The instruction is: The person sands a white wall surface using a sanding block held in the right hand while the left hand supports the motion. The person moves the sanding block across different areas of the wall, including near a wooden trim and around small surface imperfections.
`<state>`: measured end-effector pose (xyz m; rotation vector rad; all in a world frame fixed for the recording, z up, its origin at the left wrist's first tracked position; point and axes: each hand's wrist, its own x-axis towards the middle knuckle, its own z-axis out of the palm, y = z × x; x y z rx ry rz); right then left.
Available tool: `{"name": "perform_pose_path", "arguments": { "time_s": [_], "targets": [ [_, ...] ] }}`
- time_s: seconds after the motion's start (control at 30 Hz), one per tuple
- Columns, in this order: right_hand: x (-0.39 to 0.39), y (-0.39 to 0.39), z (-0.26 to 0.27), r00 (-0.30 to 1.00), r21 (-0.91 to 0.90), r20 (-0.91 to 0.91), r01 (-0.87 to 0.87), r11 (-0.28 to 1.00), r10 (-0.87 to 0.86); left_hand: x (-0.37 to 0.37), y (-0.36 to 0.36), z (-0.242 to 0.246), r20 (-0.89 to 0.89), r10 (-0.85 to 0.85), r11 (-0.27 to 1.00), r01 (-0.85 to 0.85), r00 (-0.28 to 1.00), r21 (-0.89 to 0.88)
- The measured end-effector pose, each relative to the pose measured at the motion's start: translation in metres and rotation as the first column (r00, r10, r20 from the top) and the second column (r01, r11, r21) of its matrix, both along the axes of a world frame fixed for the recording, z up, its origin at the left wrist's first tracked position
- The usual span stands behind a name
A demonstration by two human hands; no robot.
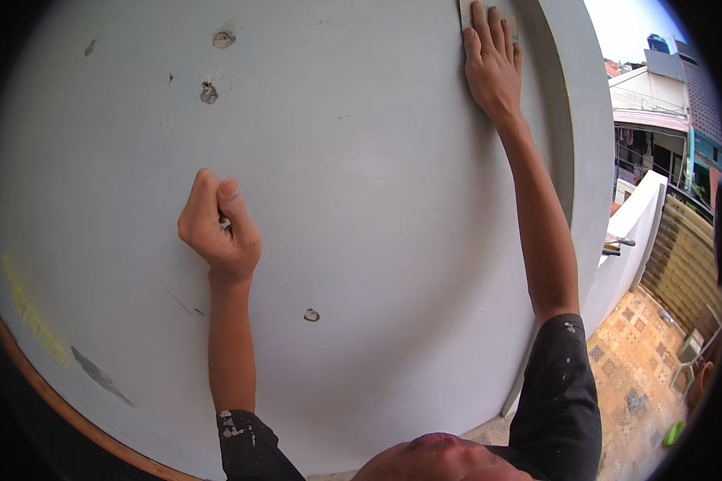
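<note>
A painted grey wall with chipped holes fills most of the view. High at the right, my right hand lies flat, fingers stretched, over a thin sheet that looks like sandpaper, pressing it against the wall beside a raised edge. The sheet's middle is hidden under the fingers. My left hand is curled, thumb against the bent fingers, in front of the wall at centre left. Nothing shows in it, though the inside of the curl is mostly hidden. Both dark sleeves bear paint spots.
A raised wall border curves along the right. Beyond it stands a low white wall with tools on top, above a patterned tile floor. A corrugated panel is farther right. Brown trim runs along the lower left.
</note>
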<state>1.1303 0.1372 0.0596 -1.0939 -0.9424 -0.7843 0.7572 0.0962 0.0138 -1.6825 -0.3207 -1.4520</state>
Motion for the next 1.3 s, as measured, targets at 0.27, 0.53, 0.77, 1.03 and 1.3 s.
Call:
{"name": "perform_pose_path", "arguments": {
  "time_s": [0.27, 0.53, 0.77, 1.03, 1.3],
  "targets": [
    [0.026, 0.002, -0.005, 0.911, 0.018, 0.409, 0.052, 0.998, -0.055, 0.089, 0.011, 0.073, 0.198, -0.249, 0.967, 0.231, 0.948, 0.112],
    [0.028, 0.000, -0.107, 0.847, -0.149, 0.531, 0.099, 0.984, -0.005, 0.086, 0.003, 0.075, 0.314, -0.240, 0.963, 0.267, 0.919, -0.044],
    [0.056, -0.012, -0.060, 0.897, -0.208, 0.441, 0.095, 0.973, 0.006, 0.088, 0.003, 0.084, 0.263, -0.304, 0.952, 0.297, 0.916, 0.069],
    [0.096, 0.016, -0.088, 0.905, -0.056, 0.424, 0.050, 0.997, -0.022, 0.087, 0.005, 0.086, 0.291, -0.203, 0.979, 0.185, 0.935, 0.089],
    [0.111, -0.018, -0.144, 0.904, -0.307, 0.419, 0.053, 0.950, 0.085, 0.082, 0.014, 0.095, 0.167, -0.035, 0.978, -0.001, 0.985, 0.209]
  ]
}}
